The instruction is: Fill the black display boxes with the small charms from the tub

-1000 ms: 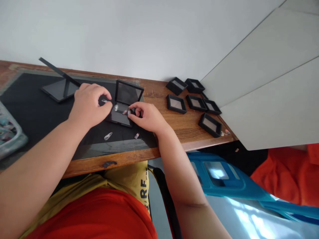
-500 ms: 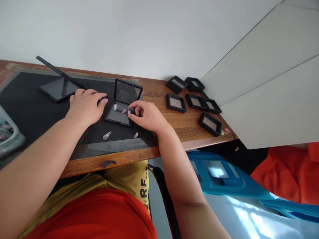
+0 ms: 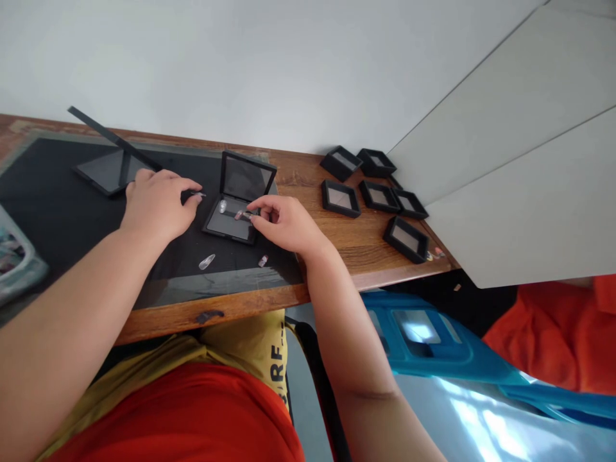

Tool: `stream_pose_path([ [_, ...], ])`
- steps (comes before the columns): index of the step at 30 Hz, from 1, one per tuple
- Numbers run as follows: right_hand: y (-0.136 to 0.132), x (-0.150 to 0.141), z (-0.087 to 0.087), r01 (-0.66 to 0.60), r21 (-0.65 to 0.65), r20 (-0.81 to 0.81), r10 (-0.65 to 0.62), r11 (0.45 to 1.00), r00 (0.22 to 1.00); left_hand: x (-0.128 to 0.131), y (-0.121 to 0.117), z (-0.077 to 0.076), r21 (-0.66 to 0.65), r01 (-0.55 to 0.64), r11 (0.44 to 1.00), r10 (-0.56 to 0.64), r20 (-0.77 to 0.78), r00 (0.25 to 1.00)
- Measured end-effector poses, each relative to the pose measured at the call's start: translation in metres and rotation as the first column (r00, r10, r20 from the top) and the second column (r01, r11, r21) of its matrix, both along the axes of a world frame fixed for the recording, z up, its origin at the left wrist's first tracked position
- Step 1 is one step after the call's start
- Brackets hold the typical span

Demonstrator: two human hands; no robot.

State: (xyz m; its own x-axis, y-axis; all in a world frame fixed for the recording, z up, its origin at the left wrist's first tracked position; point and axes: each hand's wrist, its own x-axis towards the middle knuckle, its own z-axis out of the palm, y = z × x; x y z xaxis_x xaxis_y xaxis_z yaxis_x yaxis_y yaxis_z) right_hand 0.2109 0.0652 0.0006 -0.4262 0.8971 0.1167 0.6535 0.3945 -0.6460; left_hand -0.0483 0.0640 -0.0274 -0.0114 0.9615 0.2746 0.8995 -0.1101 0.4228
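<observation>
An open black hinged case (image 3: 243, 186) lies on a black mat (image 3: 62, 212), its lid raised. Small nail-shaped pieces rest on its base; one clear piece (image 3: 222, 206) sits at the left. My right hand (image 3: 282, 224) pinches a small pinkish piece (image 3: 240, 215) over the case base with thumb and forefinger. My left hand (image 3: 156, 205) rests on the mat left of the case, fingers curled around a thin dark tool whose tip (image 3: 199, 194) points at the case. A clear nail tip (image 3: 207, 261) and a small pink piece (image 3: 262, 260) lie loose on the mat in front.
Several small black square cases (image 3: 341, 197) sit on the wooden table (image 3: 366, 247) at the right. A black stand with a flat plate (image 3: 113, 168) is at the back left. A tray of items (image 3: 14, 256) is at the far left. A blue object (image 3: 423, 346) lies below the table edge.
My left hand pulled back leftward from the case and now lies on the mat. My right hand's fingers shifted slightly left over the case base.
</observation>
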Motion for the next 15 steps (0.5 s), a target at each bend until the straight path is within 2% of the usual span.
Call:
stream_pose_path([
  [4, -0.002, -0.001, 0.002, -0.011, 0.0, 0.027, 0.011, 1.0, 1.0, 0.0, -0.003, 0.007, -0.063, 0.027, 0.998, -0.029, -0.024, 0.999],
  [9, -0.001, -0.002, -0.003, -0.035, 0.006, 0.0, 0.035, 0.999, 0.999, 0.004, -0.005, 0.015, -0.124, -0.015, 0.992, 0.012, -0.027, 1.0],
  [12, 0.001, -0.002, -0.005, -0.042, 0.063, -0.009, 0.042, 0.997, 0.999, 0.004, -0.005, 0.015, -0.095, 0.013, 0.995, -0.016, -0.022, 1.0],
  [15, 0.004, 0.0, -0.005, -0.049, 0.158, 0.007, 0.049, 0.986, 0.999, 0.005, -0.005, 0.018, 0.011, 0.04, 0.999, -0.04, 0.01, 0.999],
])
